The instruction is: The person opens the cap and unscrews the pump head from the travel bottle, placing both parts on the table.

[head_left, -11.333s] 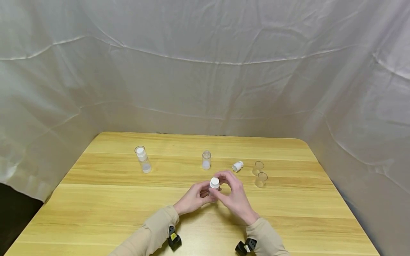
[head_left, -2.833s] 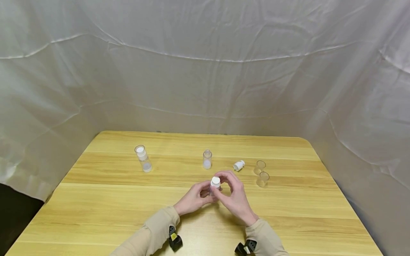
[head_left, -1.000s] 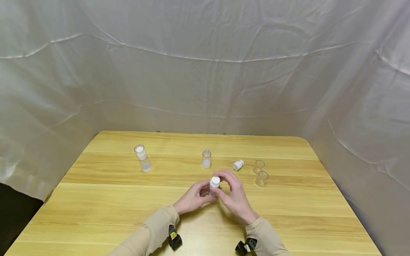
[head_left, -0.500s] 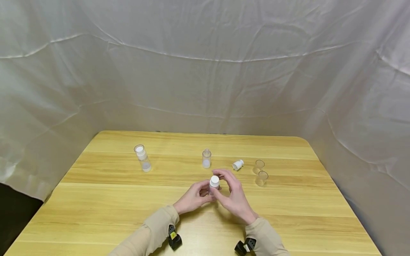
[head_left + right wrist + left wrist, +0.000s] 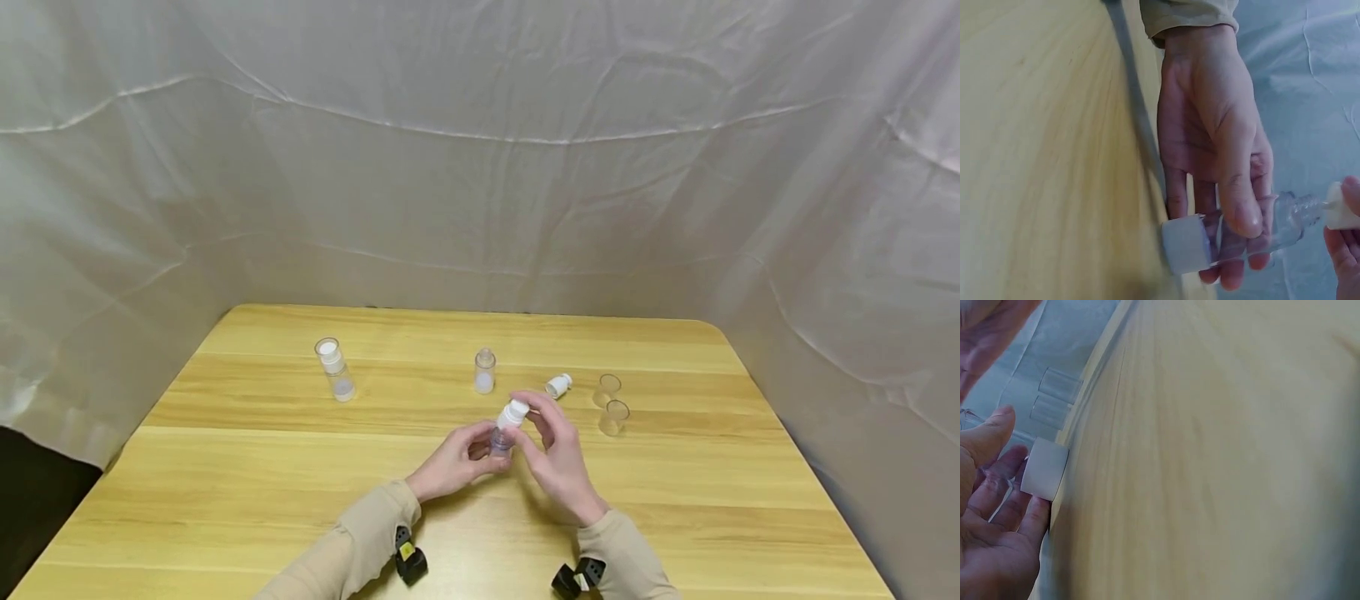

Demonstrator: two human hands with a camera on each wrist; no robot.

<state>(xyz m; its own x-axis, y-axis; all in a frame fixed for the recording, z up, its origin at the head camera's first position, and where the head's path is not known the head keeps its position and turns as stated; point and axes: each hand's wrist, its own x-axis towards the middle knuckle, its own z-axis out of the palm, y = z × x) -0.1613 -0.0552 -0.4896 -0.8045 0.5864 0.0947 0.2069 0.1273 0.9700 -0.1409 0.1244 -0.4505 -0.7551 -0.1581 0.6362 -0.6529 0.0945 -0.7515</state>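
My left hand grips a small clear bottle. In the right wrist view the bottle shows a threaded neck and a white base. My right hand pinches a white pump head, tilted at the bottle's mouth. Bare neck shows below the pump head, with a thin piece between the two. From the left wrist the white base rests among the left hand's fingers, while the right hand is partly cut off.
A clear bottle with white top stands far left. Behind my hands is an uncapped clear bottle. A loose white pump head lies right of it, near two clear caps. Pale sheeting surrounds the wooden table.
The pump head, upright on the bottle before, is now raised and tilted rightward, exposing the neck. My right hand has shifted slightly up and right with it; my left hand stays put.
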